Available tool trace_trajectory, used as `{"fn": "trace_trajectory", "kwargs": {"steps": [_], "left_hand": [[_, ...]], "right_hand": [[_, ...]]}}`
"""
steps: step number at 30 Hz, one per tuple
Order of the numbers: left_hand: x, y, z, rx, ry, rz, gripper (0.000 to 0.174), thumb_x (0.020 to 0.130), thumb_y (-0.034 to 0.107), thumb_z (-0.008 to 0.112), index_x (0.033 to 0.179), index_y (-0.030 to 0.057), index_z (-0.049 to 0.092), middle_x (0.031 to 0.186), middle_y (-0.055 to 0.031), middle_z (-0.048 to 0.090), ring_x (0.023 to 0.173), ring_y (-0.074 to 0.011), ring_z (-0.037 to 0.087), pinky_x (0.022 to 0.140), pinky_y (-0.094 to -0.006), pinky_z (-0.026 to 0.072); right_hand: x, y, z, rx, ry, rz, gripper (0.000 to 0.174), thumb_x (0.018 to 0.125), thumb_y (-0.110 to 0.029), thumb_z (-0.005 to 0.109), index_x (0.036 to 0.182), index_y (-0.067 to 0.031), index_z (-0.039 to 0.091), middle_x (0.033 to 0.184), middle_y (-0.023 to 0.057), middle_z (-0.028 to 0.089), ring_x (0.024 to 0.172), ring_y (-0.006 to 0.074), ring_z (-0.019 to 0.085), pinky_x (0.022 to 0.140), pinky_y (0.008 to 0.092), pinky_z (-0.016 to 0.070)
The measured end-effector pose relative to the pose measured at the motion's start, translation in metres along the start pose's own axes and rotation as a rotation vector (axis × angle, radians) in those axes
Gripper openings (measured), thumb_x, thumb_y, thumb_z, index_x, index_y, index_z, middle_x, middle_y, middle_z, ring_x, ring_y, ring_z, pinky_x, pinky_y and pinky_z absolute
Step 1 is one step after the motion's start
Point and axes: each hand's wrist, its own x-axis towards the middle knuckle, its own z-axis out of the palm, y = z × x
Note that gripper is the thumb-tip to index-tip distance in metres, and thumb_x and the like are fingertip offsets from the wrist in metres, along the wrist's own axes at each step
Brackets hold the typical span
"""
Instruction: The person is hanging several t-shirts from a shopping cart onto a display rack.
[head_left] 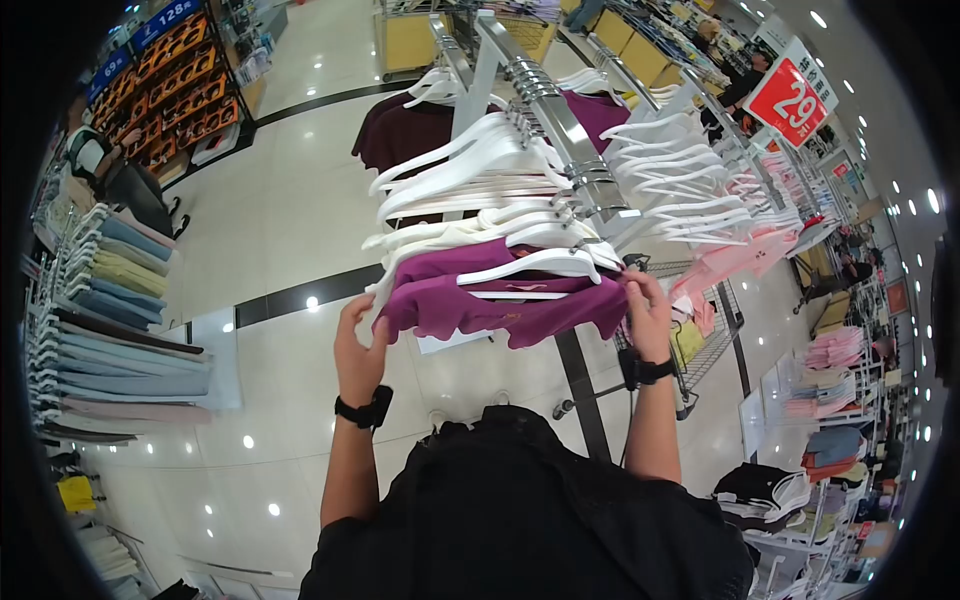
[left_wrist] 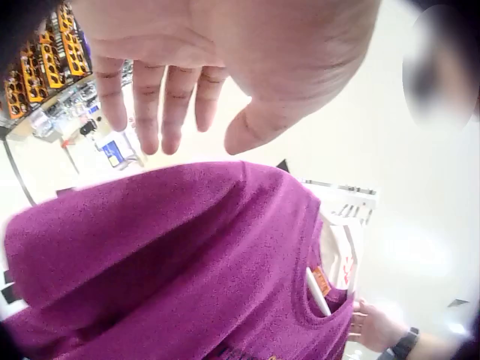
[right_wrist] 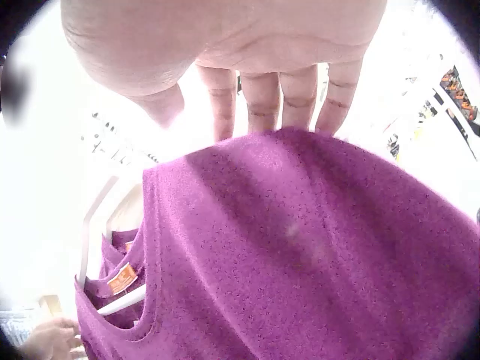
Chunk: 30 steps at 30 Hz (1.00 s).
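A purple top [head_left: 503, 306] hangs on a white hanger [head_left: 530, 268] at the near end of the clothes rail. My left hand [head_left: 359, 351] is beside its left shoulder; in the left wrist view, relaxed fingers [left_wrist: 174, 101] point down just over the purple cloth, holding nothing. At the other shoulder is my right hand [head_left: 648, 313]. In the right wrist view, its straight fingers [right_wrist: 297, 90] meet the shoulder's upper edge, their tips hidden behind the cloth, and the thumb is apart. An orange label [right_wrist: 123, 278] shows inside the neckline. Another purple garment hangs right behind.
White hangers [head_left: 470, 160] crowd the metal rail [head_left: 550, 105] beyond the top. A shopping cart [head_left: 712, 335] stands at the right under pink garments [head_left: 735, 262]. Folded trousers [head_left: 130, 370] hang on a rack at the left. A red price sign [head_left: 793, 102] rises at the back right.
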Motion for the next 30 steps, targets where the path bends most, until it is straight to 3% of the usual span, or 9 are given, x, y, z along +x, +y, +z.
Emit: {"fn": "trace_trajectory", "kwargs": {"steps": [5,9,14,16,17,19,24,26,30], "left_hand": [[-0.055,-0.069,-0.039,0.136,-0.081,-0.294,0.023,0.1,0.016,0.067,0.117,0.0022,0.064,0.101,-0.0078,0.073,0.088,-0.019,0.068,0.078,-0.0318,0.0543],[-0.074,-0.063,-0.046,0.167,-0.153,-0.425,0.023,0.099,0.018,0.069,0.114,0.0013,0.066,0.1,-0.0086,0.073,0.087,-0.0181,0.068,0.077,-0.0313,0.0543],[-0.08,-0.032,-0.032,0.177,-0.122,-0.47,0.025,0.099,0.019,0.069,0.114,0.0,0.065,0.1,-0.008,0.073,0.084,-0.0178,0.067,0.075,-0.0316,0.0541],[-0.085,-0.025,-0.025,0.198,-0.123,-0.483,0.025,0.099,0.02,0.068,0.114,0.0001,0.065,0.1,-0.0081,0.073,0.083,-0.0174,0.067,0.075,-0.0317,0.0539],[-0.088,-0.02,-0.021,0.212,-0.145,-0.49,0.025,0.099,0.02,0.068,0.113,0.0001,0.066,0.099,-0.0082,0.073,0.082,-0.0171,0.066,0.074,-0.0319,0.0537],[-0.095,-0.011,-0.01,0.241,-0.117,-0.528,0.025,0.099,0.021,0.069,0.113,0.0003,0.066,0.098,-0.0079,0.073,0.082,-0.0169,0.066,0.074,-0.0319,0.0534],[-0.121,0.01,0.026,0.3,-0.064,-0.588,0.025,0.098,0.022,0.069,0.112,0.0008,0.066,0.096,-0.0068,0.072,0.08,-0.0171,0.065,0.073,-0.0316,0.0523],[-0.129,0.019,0.046,0.285,-0.041,-0.615,0.028,0.097,0.026,0.07,0.111,0.0018,0.066,0.097,-0.0106,0.074,0.085,-0.0244,0.072,0.074,-0.0365,0.0548],[-0.141,0.047,0.086,0.258,-0.006,-0.661,0.026,0.098,0.023,0.069,0.11,0.0003,0.066,0.095,-0.0069,0.072,0.082,-0.0184,0.065,0.073,-0.0322,0.0514]], "right_hand": [[0.069,-0.026,-0.043,-0.02,-0.219,0.253,0.017,0.103,-0.016,0.063,0.107,-0.0003,0.069,0.093,0.0039,0.074,0.087,0.0079,0.065,0.075,0.0239,0.0484],[0.136,-0.06,-0.009,-0.324,-0.353,-0.21,0.028,0.097,-0.019,0.071,0.117,0.0006,0.071,0.096,0.006,0.075,0.089,0.0142,0.068,0.078,0.031,0.0532],[0.211,0.003,0.05,-0.251,-0.689,-0.354,0.03,0.086,-0.006,0.068,0.116,-0.0021,0.069,0.102,0.0162,0.073,0.1,0.0295,0.07,0.086,0.0368,0.0533],[0.222,0.006,0.07,-0.099,-0.692,-0.214,0.026,0.085,-0.011,0.066,0.109,-0.0021,0.067,0.1,0.0198,0.072,0.099,0.0401,0.068,0.084,0.0433,0.0542],[0.228,0.007,0.072,-0.091,-0.711,-0.226,0.026,0.085,-0.011,0.066,0.109,-0.0021,0.067,0.1,0.0198,0.072,0.099,0.0401,0.068,0.084,0.0433,0.0542],[0.223,-0.019,0.069,-0.745,-0.591,-0.346,0.03,0.086,-0.021,0.067,0.111,-0.0051,0.068,0.101,0.0182,0.072,0.098,0.0413,0.067,0.082,0.0467,0.0547],[0.213,-0.053,0.071,-0.658,-0.706,-0.52,0.038,0.088,-0.043,0.074,0.099,-0.007,0.07,0.092,0.0158,0.071,0.084,0.034,0.068,0.07,0.0472,0.0524],[0.227,-0.03,0.073,-0.682,-0.768,-0.563,0.039,0.088,-0.045,0.074,0.096,-0.006,0.071,0.092,0.0167,0.07,0.083,0.0337,0.068,0.069,0.0475,0.0511],[0.233,-0.007,0.065,-0.421,-0.807,-0.661,0.039,0.092,-0.04,0.074,0.086,-0.0017,0.068,0.08,0.0165,0.065,0.072,0.0356,0.061,0.065,0.0465,0.0464]]}}
